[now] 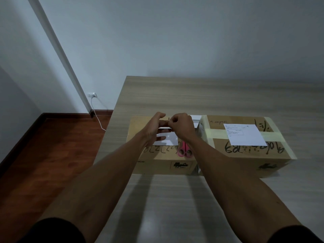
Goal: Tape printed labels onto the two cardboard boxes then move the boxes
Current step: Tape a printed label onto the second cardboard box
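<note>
Forearms reach out from the near edge over the desk (175, 199) and meet above the left cardboard box (157, 160), the nearer-left of two boxes standing side by side, touching or nearly so. On that box's top, pink-handled scissors (184, 151) lie just under the right wrist, beside a printed label (168, 140) that rests flat on the lid and is partly hidden by the hands. The left hand (155, 128) is curled with its thumb raised, and the right hand (182, 127) is clenched with its fingertips pinched against the left hand's; between them sits something small and tan, probably a roll or strip of tape (164, 123), though it is too hidden to be sure. By my reading the step in hand is freeing or pulling a length of tape for this first label, which shows no tape across it that I can make out. The next move would call for drawing the strip taut, laying it over a label edge so it catches both paper and cardboard, and cutting it with the scissors. To the right, the right cardboard box (249, 155) carries its own label (245, 135) lying across a band of pale tape (270, 135); whether it is fastened I cannot tell. Farther back a white object (195, 118) shows behind the right hand, unidentifiable. Neither box looks ready to move.
</note>
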The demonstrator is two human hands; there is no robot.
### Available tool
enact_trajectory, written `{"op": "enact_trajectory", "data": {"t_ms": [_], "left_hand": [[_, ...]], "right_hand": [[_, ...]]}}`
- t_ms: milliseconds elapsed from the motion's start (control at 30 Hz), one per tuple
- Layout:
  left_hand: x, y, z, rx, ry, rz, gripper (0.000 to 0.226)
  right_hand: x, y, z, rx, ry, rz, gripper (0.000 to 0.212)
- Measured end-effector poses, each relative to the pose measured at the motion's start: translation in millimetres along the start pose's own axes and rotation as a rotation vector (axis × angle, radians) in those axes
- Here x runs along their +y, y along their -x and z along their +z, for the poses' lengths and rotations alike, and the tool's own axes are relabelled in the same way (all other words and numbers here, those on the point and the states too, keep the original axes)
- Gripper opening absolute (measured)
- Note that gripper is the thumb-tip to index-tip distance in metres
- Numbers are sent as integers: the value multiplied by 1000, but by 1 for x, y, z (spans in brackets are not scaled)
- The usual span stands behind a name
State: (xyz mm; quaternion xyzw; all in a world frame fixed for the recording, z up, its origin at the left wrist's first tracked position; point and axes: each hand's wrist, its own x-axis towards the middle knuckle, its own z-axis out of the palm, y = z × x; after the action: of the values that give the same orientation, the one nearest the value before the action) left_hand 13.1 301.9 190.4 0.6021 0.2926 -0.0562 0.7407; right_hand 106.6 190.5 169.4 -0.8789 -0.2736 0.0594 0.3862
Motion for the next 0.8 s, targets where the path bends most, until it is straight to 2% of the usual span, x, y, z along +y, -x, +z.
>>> {"op": "enact_trajectory", "data": {"t_ms": [133, 233, 333, 467, 800], "left_hand": [[-5, -1, -6, -22, -7, -20, 58], [-5, -1, -10, 11, 73, -1, 55], [-4, -2, -13, 42, 112, 11, 57], [-2, -5, -20, 72, 98, 3, 56], [1, -2, -27, 33, 6, -47, 72]], "right_hand": [[4, 4, 2, -7, 50, -16, 11], [4, 6, 3, 9, -57, -39, 4], [-2, 8, 2, -14, -163, -128, 18], [-12, 6, -1, -96, -168, -239, 29], [-21, 12, 2, -242, -149, -251, 43]]}}
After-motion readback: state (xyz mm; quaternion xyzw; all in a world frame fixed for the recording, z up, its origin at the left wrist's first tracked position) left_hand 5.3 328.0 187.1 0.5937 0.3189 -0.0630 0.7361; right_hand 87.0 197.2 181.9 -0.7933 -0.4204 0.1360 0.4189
